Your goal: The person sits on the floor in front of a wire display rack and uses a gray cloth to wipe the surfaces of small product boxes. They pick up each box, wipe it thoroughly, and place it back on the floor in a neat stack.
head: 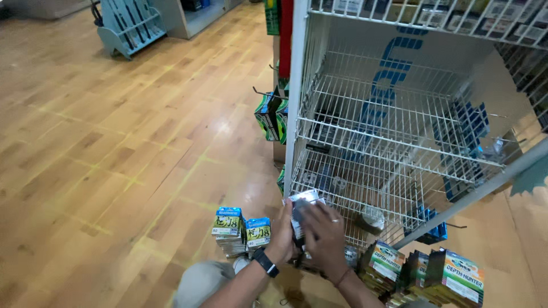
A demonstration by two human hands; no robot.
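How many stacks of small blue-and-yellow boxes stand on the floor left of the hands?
2. A taller stack stands farthest left; a shorter stack stands beside it, close to the left hand. The arm and knee may hide more.

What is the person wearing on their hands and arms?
Both forearms are bare, with no sleeves showing. The left hand has a black watch with a dark band at the wrist. The right hand has a ring on one finger and a thin dark cord bracelet at the wrist. No gloves.
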